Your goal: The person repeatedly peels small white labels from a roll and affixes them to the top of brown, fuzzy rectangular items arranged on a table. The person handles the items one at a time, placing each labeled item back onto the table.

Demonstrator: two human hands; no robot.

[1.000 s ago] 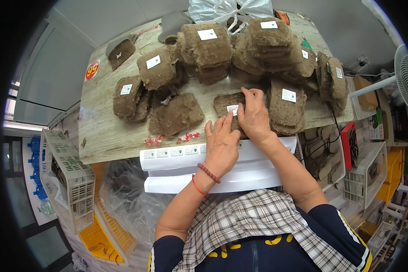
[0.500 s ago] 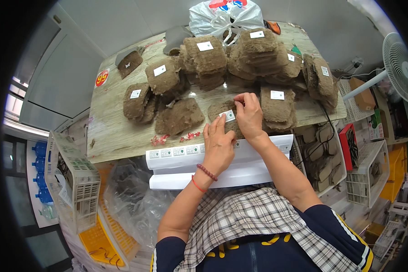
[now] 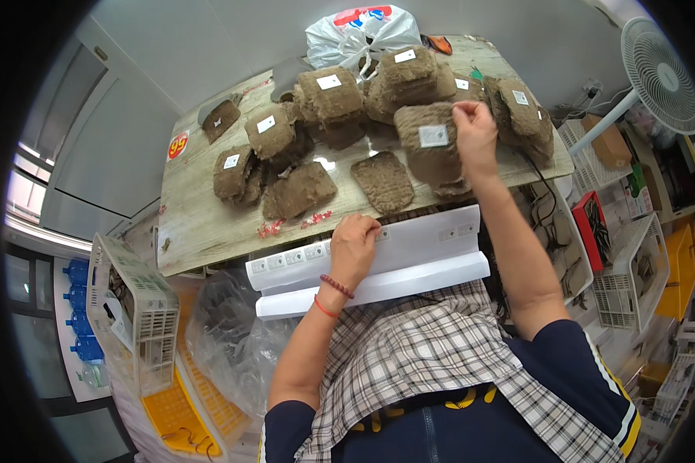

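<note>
A brown, fuzzy pad with a white label [image 3: 421,127] hangs from my right hand [image 3: 477,139], which pinches its upper right corner over the right-hand pile. My left hand [image 3: 354,248] is closed, fingertips pinched at the upper edge of a white sheet of labels [image 3: 432,266]; whether a loose label is between them is hidden. The sheet lies across the table's front edge and my lap, with small printed labels along its top. Just beyond it, a single unlabelled pad [image 3: 383,183] lies flat on the table. Another unlabelled pad [image 3: 300,190] lies to its left.
Several labelled piles of pads [image 3: 328,96] stand along the back of the wooden table [image 3: 201,231]. Behind them is a white plastic bag [image 3: 363,35]. A fan [image 3: 664,76] stands at the right. Crates [image 3: 135,316] flank the table, and clear plastic [image 3: 232,339] hangs at front left.
My right hand has lifted the labelled pad off the front middle to the right-hand pile, uncovering an unlabelled pad. My left hand has drawn back from the pad to the label sheet.
</note>
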